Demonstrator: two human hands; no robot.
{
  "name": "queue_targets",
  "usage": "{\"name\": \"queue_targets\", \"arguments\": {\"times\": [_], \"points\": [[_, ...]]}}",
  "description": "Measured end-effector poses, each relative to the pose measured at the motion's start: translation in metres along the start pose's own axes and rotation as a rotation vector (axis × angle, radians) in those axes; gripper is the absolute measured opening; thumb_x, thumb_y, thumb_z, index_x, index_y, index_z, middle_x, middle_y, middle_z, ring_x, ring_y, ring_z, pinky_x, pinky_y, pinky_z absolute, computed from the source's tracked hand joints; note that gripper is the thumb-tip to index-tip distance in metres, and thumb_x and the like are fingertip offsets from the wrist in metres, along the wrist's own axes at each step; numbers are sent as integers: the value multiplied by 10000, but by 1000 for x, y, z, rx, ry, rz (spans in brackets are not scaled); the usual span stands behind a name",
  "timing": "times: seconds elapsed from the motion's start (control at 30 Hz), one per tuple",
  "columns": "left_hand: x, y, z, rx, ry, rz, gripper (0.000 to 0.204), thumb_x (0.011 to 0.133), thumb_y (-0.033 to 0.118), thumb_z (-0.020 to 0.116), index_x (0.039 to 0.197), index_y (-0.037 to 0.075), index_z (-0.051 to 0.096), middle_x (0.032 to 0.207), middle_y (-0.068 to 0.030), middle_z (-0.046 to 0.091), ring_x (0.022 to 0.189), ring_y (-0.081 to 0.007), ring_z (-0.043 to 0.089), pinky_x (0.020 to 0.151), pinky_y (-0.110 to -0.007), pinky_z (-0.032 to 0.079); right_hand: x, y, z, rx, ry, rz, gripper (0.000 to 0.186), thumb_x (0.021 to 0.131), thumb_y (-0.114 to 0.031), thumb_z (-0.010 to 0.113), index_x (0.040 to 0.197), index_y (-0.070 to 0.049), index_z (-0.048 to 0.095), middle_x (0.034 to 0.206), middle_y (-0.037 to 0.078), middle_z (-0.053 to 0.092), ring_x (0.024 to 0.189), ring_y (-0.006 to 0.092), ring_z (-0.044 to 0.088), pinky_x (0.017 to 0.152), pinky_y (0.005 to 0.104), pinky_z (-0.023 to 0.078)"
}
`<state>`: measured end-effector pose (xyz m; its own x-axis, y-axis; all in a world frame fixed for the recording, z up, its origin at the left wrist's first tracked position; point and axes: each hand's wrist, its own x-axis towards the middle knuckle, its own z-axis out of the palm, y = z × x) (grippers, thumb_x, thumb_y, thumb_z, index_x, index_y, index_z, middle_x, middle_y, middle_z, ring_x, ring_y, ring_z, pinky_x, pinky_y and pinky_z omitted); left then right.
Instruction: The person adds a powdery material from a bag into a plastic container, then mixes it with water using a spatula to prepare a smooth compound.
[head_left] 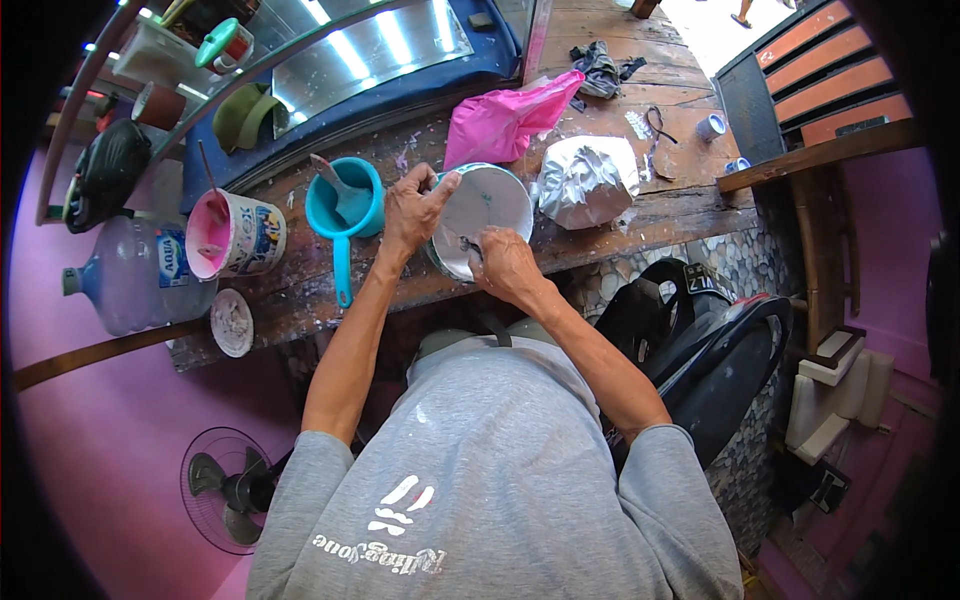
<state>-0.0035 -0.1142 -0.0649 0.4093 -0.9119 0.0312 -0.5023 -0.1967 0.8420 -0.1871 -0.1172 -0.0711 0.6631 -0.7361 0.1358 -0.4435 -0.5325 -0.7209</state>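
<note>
A round paint bucket (490, 206) with pale inside stands tipped toward me on the wooden bench. My left hand (418, 210) is closed on its left rim. My right hand (505, 258) is inside the near part of the bucket, closed on a small dark tool that is mostly hidden. Left of these stands a turquoise long-handled dipper (343, 280) with a brush (342, 188) in it. Further left are a paint tub with pink paint (255, 237) and a white lid (232, 322). Crumpled foil (588, 180) and a pink plastic bag (505, 120) lie beyond and right of the bucket.
The wooden bench (675, 205) also bears a dark cloth (600, 70) and small cans (711, 127). A glass case (370, 70) is behind, a large water jug (140, 275) at left. A motorbike (680, 360) stands below right, a fan (240, 488) below left.
</note>
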Motion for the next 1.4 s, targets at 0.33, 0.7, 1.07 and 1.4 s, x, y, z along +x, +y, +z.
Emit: {"name": "queue_targets", "arguments": {"times": [0.33,0.7,1.07,1.4], "points": [[-3,10,2,4,0,58,450,838,398,701,648,56,478,587,43,376,574,-68,332,492,-264,312,0,11,6,-192,-120,12,140,756,-84,548,780,35,618,823,259,612,758,419,632,685,496,514],[1,-3,-1,1,-1,4,471,828,432,687,680,30,489,567,-62,410,536,-165,389,497,-344,359,0,-3,-9,-55,-34,57,151,725,-84,556,712,54,617,758,289,607,754,455,613,697,501,506],[-2,4,0,31,10,53,463,831,435,677,684,36,495,570,-60,416,535,-167,391,499,-353,364,0,7,-1,-24,-29,184,125,703,-63,570,677,50,618,707,288,608,715,454,620,686,509,504],[-2,2,2,22,-7,20,467,829,438,678,688,32,496,571,-58,409,541,-165,386,499,-350,364,10,9,-7,-1,37,137,157,730,-71,554,733,46,659,705,282,616,727,434,638,711,469,528]]}}
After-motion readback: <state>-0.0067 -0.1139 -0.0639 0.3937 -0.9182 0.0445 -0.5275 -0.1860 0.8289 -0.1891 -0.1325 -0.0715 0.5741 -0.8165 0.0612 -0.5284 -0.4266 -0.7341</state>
